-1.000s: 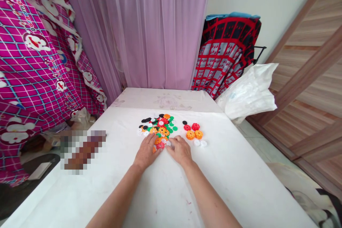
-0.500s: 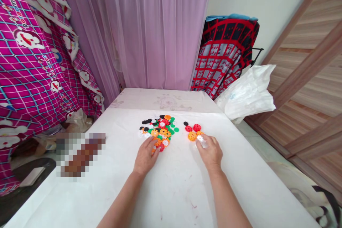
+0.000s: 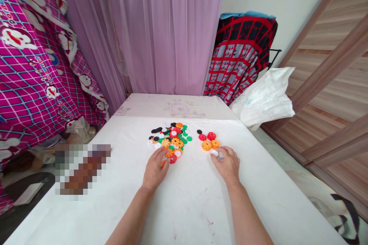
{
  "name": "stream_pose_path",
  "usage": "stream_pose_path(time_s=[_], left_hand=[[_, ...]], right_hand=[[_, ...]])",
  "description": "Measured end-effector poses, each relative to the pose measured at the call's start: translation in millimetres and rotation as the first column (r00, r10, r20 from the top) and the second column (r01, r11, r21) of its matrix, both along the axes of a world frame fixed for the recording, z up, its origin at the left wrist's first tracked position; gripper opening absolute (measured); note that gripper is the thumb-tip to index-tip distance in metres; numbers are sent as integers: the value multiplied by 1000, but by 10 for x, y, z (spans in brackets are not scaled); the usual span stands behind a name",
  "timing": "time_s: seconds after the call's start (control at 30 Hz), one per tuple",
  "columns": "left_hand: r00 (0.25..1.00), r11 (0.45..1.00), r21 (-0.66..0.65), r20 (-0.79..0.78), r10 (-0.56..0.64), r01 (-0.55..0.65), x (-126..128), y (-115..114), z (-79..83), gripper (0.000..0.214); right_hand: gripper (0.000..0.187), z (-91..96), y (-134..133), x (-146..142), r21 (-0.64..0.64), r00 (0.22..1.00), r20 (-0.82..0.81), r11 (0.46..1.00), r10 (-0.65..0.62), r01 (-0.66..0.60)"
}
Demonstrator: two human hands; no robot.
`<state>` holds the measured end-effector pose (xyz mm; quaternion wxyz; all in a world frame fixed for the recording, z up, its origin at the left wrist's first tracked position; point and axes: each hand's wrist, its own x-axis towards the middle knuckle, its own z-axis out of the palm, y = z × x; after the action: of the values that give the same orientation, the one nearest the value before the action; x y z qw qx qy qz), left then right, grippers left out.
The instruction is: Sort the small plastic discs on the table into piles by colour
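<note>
My left hand (image 3: 156,166) rests at the near left edge of a mixed pile of interlocking plastic snowflake discs (image 3: 176,142), its fingers stretched out and touching orange ones. Orange, red, green, black and white discs lie overlapped in that pile. To the right, my right hand (image 3: 227,164) pinches white snowflake discs (image 3: 215,153) between thumb and fingers; how many is partly hidden. Just beyond it sit two orange pieces (image 3: 206,145), two red pieces (image 3: 211,136) and a black disc (image 3: 199,132), set apart from the pile.
A white cloth covers the table (image 3: 184,206). A white plastic bag (image 3: 263,97) bulges beside its far right edge. Toward the left edge lies a blurred-out item (image 3: 83,170). Purple curtains (image 3: 172,34) hang behind, and a wooden cabinet (image 3: 330,95) stands to the right.
My right hand has drawn slightly nearer with the white discs, uncovering the right-hand orange piece. My left hand stays by the pile. The view has shifted a little.
</note>
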<state>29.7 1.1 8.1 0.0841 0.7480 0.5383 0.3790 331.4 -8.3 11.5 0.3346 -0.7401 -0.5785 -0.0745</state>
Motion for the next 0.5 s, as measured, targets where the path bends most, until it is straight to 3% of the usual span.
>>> stream_pose_path(time_s=[0.13, 0.3, 0.4, 0.5], left_hand=[[999, 1000, -16, 49, 10, -10, -10, -12, 1, 33], [981, 994, -45, 164, 107, -100, -52, -25, -56, 33], [975, 992, -50, 184, 125, -118, -65, -28, -80, 32], [983, 996, -39, 158, 89, -84, -57, -29, -74, 31]], right_hand=[[28, -17, 9, 24, 5, 1000, 8, 1000, -17, 17], [26, 38, 0, -100, 134, 999, 2, 990, 42, -42], [22, 70, 1, -397, 168, 977, 11, 962, 215, -213], [23, 79, 41, -781, 93, 895, 38, 890, 444, -445]])
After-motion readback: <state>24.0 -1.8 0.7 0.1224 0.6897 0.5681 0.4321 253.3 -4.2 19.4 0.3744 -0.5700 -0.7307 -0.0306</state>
